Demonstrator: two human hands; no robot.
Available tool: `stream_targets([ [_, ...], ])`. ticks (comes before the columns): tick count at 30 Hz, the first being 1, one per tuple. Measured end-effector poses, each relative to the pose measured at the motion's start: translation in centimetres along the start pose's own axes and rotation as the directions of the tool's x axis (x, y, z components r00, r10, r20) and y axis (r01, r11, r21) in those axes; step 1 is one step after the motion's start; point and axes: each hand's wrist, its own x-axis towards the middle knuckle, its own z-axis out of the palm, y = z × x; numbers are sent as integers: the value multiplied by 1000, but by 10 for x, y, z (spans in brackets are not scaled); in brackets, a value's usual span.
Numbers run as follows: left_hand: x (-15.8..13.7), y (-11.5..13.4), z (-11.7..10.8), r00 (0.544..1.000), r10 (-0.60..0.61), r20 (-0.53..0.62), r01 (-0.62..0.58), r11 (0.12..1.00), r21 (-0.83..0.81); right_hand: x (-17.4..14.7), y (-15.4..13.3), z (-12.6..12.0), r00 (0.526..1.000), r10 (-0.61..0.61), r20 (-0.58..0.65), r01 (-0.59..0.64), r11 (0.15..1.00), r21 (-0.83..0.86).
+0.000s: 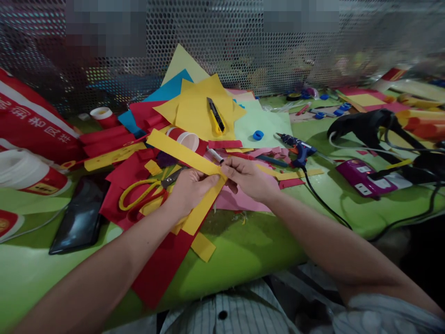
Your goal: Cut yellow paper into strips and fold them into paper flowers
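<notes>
Two yellow strips (184,150), perhaps paper or felt, meet in a V near the middle of the head view. My left hand (192,188) is closed on them, its thumb pressed near the corner where they join. On the right of that corner my right hand (248,178) pinches the strip ends between thumb and fingers. Red material shows along the lower strip's edge, above a dark red piece (162,269). Yellow-handled scissors (139,192) lie beside my left wrist, partly hidden. A marker (215,155) and a red paper cup (189,140) are just behind the strips.
A yellow and black box cutter (216,116) rests on yellow sheets (191,106). To the right are a blue glue gun (299,149) with a cord and a purple power strip (365,177). A black phone (81,215) and a white tub (31,171) stand left. Perforated metal (222,41) rises behind.
</notes>
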Motion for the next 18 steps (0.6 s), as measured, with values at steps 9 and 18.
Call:
stream_targets([
  [9,0,6,2,990,91,-104,-79,990,113,1,4,1,999,39,-21,-38,998,53],
  [18,3,3,-9,997,55,-51,-57,998,-37,4,2,-6,996,-65,-56,60,995,-74],
])
